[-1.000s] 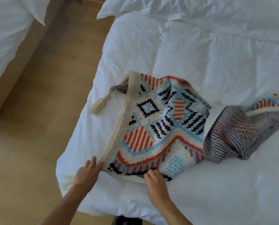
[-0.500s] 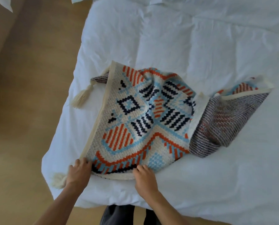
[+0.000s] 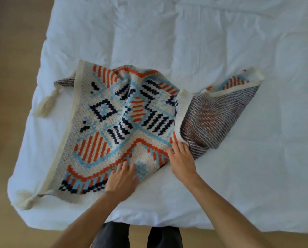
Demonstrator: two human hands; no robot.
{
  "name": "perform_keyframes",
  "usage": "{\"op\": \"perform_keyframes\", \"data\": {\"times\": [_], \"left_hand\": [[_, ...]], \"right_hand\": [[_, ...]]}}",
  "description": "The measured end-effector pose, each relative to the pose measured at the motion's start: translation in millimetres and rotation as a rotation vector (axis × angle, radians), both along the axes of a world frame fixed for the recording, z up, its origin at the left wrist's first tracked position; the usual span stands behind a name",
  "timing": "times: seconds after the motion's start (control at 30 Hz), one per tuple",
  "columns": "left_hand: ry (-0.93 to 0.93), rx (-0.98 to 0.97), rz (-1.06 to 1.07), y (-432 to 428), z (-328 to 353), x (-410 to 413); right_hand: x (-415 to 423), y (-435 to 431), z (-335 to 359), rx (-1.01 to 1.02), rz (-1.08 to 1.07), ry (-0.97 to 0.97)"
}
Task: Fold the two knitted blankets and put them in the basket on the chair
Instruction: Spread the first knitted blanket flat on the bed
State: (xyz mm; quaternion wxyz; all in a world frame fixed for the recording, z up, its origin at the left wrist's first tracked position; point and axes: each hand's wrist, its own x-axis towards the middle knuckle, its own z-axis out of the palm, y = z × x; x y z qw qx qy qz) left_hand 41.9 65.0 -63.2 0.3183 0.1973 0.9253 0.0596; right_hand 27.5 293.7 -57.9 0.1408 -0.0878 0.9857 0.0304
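A knitted blanket [image 3: 113,122], patterned in orange, blue and navy with a cream border, lies rumpled on a white quilted bed [image 3: 167,33], its right part flipped to a grey-striped underside. The left hand [image 3: 122,178] presses flat on the near edge; the right hand [image 3: 182,158] lays straight fingers at the flap. This is likely smoothing before folding: next, spread that soft flap flat.

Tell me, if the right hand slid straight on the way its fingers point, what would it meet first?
Probably the turned-over flap of the blanket: the right hand lies flat, fingertips at its cream border; depth is hard to judge.
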Motion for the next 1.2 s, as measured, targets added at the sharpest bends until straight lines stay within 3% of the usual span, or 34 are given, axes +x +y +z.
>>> {"op": "perform_keyframes", "data": {"times": [0.17,0.37,0.43,0.57,0.73,0.9,1.07,1.1,1.2], "left_hand": [[0.049,-0.102,0.082,51,-5,5],[0.108,-0.214,0.454,48,1,-21],[0.074,-0.22,0.491,49,5,-27],[0.056,-0.173,0.418,71,6,-22],[0.208,-0.073,0.247,88,-4,5],[0.057,0.041,0.319,83,-4,-1],[-0.059,0.057,0.361,69,-2,-26],[-0.078,0.075,0.354,67,-1,-29],[-0.179,0.109,0.273,66,1,-22]], "right_hand": [[-4,66,6,0.246,-0.039,-0.011],[19,168,7,0.295,-0.081,-0.042],[30,196,3,0.302,-0.114,-0.068],[44,200,-5,0.225,-0.156,-0.083],[60,157,-18,0.019,0.012,-0.012],[55,148,-32,-0.056,-0.057,0.017],[43,150,-1,-0.427,-0.145,-0.079],[48,156,0,-0.446,-0.187,-0.134],[68,180,1,-0.149,-0.259,-0.388]]}}
